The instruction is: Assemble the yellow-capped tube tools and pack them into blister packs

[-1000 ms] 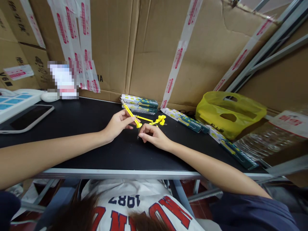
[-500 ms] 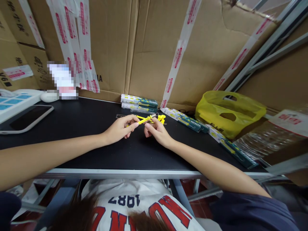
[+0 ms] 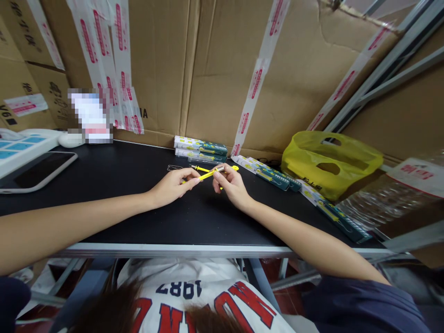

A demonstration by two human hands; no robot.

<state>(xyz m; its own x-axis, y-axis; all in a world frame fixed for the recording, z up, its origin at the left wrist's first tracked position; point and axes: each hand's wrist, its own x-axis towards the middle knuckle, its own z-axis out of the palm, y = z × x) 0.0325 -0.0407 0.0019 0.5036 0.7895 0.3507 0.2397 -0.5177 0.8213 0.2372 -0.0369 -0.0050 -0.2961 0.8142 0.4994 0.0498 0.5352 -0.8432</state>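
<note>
Above the black table [image 3: 114, 185], the left hand [image 3: 171, 186] pinches the lower end of a yellow pen-like tool [image 3: 207, 174]; the right hand [image 3: 231, 185] pinches its metal tip, fingers curled narrow.

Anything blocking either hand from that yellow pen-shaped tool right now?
Nothing visible does. The left hand pinches the yellow tool at one end and the right hand grips its metal-tipped end, over the black table.

A pixelated patch [image 3: 90, 115] masks the cartons [image 3: 156, 69]. The left hand [image 3: 171, 186] conceals one end of the yellow pen [image 3: 207, 175]. Package [image 3: 201, 149] print is illegible.
</note>
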